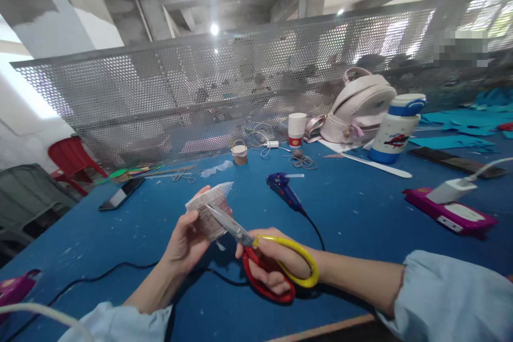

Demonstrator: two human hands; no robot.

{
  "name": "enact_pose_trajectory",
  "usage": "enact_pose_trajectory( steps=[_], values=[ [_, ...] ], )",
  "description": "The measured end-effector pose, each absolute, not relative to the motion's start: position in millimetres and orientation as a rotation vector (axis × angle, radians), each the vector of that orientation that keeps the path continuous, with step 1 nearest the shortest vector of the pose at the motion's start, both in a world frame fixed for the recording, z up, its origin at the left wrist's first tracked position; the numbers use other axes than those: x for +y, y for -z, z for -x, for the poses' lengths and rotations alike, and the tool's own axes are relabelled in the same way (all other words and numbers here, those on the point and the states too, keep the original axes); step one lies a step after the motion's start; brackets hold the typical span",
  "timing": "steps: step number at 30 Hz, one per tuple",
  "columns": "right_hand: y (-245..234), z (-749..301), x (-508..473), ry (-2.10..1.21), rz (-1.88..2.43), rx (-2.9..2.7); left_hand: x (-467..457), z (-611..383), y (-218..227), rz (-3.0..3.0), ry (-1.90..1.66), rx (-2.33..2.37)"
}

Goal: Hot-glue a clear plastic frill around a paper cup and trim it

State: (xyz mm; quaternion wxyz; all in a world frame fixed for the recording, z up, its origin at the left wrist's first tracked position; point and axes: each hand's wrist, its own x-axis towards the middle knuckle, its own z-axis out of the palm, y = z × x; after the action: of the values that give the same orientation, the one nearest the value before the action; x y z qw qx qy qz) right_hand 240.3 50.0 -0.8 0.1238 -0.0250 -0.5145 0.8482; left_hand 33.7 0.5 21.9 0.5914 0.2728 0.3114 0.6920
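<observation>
Held up in my left hand (186,243) is a small cup-like piece (210,214) wrapped in brownish, finely lined material, with a thin whitish edge sticking out at its top right. My right hand (276,264) grips a pair of scissors (236,230) with one yellow and one red handle loop. The blades point up and left and lie across the front of the piece; whether they touch it I cannot tell. Beyond my hands, a dark blue glue gun (284,189) lies on the blue table (348,224) with a clear glue stick in its back.
At the back stand a small brown cup (240,155), stacked paper cups (297,131), a pink backpack (356,109) and a white bottle (396,131). A purple power strip (451,211) is at right, a phone (122,194) at left. Black cable runs under my hands. A perforated metal screen (180,96) closes the far edge.
</observation>
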Motion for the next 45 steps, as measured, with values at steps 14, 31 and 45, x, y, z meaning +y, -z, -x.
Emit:
enact_pose_trajectory(
  steps=[14,31,45],
  values=[
    [-5.0,-242.7,51.8,-2.38,0.206,-1.637,1.7,-30.9,-19.7,-0.621,-1.565,0.714],
    [-3.9,-243.8,57.0,-2.404,0.179,-1.618,1.2,-28.0,-19.6,-0.668,-1.524,0.721],
    [-9.7,-246.3,59.7,-2.356,0.268,-1.691,3.7,-26.8,-17.5,-0.638,-1.52,0.739]
  ],
)
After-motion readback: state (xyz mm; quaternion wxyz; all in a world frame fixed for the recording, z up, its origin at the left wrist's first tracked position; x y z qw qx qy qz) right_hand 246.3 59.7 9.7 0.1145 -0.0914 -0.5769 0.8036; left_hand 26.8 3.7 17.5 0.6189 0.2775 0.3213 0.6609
